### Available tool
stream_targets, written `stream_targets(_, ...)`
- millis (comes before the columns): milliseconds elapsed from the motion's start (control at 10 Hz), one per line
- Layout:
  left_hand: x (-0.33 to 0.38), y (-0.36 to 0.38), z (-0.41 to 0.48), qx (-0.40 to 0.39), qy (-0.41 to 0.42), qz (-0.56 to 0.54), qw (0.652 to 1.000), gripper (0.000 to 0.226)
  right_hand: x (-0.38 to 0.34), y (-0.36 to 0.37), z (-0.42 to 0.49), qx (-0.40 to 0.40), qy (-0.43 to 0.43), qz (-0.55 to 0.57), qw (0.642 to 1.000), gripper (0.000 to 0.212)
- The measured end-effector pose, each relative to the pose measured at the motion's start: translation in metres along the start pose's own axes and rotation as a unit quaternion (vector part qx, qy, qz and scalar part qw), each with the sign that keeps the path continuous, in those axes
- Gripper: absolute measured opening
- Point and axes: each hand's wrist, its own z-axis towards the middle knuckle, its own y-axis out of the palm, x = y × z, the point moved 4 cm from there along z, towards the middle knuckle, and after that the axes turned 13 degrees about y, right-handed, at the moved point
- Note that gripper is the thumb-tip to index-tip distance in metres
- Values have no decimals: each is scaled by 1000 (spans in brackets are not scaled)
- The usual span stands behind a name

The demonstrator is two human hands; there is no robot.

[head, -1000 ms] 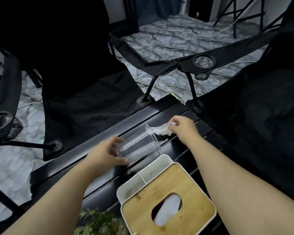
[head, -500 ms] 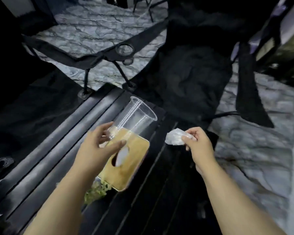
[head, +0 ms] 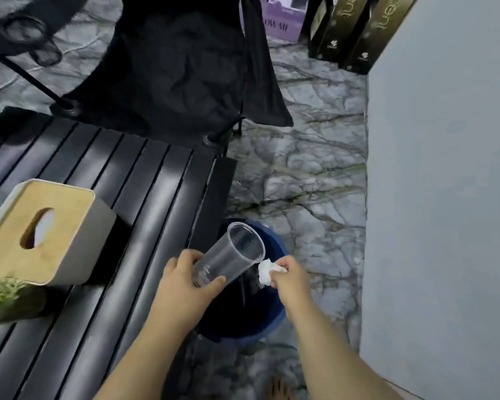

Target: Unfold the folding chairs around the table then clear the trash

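cup (head: pixel 232 256) is looking clear | tissue (head: pixel 264 272) is looking white | bin (head: pixel 272 323) is showing blue | floor (head: pixel 309 174) is showing grey marble veins

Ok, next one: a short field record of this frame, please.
left hand: grips clear plastic cup near its base, mouth tilted up and away
right hand: pinches crumpled tissue beside the cup's rim
position: both held over blue bin on the floor at the end of black slatted table
trash status: not yet dropped
chair: black folding chair unfolded beyond the table
also on table: tissue box
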Motion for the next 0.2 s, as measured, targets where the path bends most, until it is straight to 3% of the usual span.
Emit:
stream_targets(100,9,30,4,-21,-25,51,998,58,16,6,13,-85,34,-3,996,38)
stream_targets(200,7,48,6,-24,-57,87,994,62,21,0,22,-97,58,-22,993,55)
